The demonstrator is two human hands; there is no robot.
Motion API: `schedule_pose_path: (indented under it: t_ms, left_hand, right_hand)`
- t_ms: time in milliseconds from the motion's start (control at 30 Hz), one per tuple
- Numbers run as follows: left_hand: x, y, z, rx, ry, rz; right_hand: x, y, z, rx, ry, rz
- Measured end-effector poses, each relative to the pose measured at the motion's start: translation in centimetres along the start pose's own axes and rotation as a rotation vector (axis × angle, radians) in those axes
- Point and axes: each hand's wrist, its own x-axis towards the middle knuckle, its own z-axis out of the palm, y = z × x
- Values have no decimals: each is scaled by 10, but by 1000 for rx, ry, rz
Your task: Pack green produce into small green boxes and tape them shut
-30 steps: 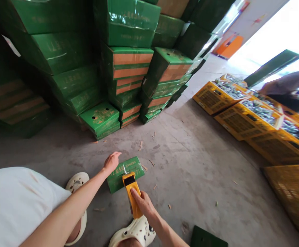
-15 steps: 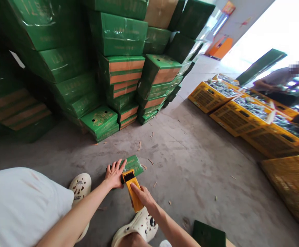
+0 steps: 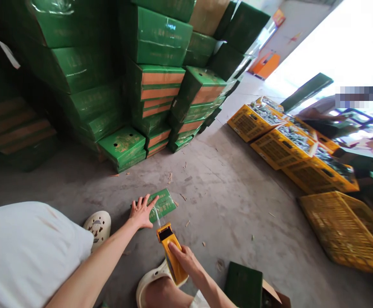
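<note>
With fingers spread, my left hand (image 3: pixel 141 212) rests on a green cardboard box (image 3: pixel 164 204) on the floor just ahead of my feet. My right hand (image 3: pixel 182 256) grips a yellow tape dispenser (image 3: pixel 173 253) by its body. A strip of clear tape (image 3: pixel 157 216) stretches between the dispenser's head and the box near my left fingers. The dispenser is a short way off the box, toward me. My left palm and forearm hide the box's left part.
Stacked green boxes (image 3: pixel 164 38) rise at the left and back. Filled yellow crates (image 3: pixel 271 147) stand at the right, with a person (image 3: pixel 321 109) behind them. Nearer lies a tilted yellow crate (image 3: pixel 343 231). An open green box (image 3: pixel 244 284) sits at the bottom right.
My right hand has drawn the tape dispenser back from the box, down and to the right, and a length of tape now shows between them. My left hand stays on the box.
</note>
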Motion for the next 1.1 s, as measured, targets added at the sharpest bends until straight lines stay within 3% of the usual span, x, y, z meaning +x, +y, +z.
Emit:
schedule_pose_path:
  t_ms: [167, 300, 500, 633, 700, 800, 933, 1100]
  left_hand:
    - [4, -2, 2, -14, -13, 5]
    - [13, -11, -3, -50, -60, 29]
    - [48, -57, -46, -165, -237, 38]
    - [60, -80, -68, -151, -152, 68]
    - [58, -82, -65, -124, -92, 36]
    - [50, -78, -47, -68, 16, -101]
    - [46, -71, -23, 18, 111, -165]
    - [48, -67, -21, 57, 149, -132]
  right_hand:
    - [26, -18, 10, -28, -13, 102]
    - [43, -31, 18, 16, -28, 100]
    - [54, -79, 23, 99, -97, 15]
    - [82, -130, 41, 147, -77, -84]
    - [98, -151, 50, 145, -85, -110]
    - [117, -170, 57, 128, -119, -114]
    - [128, -177, 57, 106, -126, -105]
    - [124, -177, 50, 86, -114, -103]
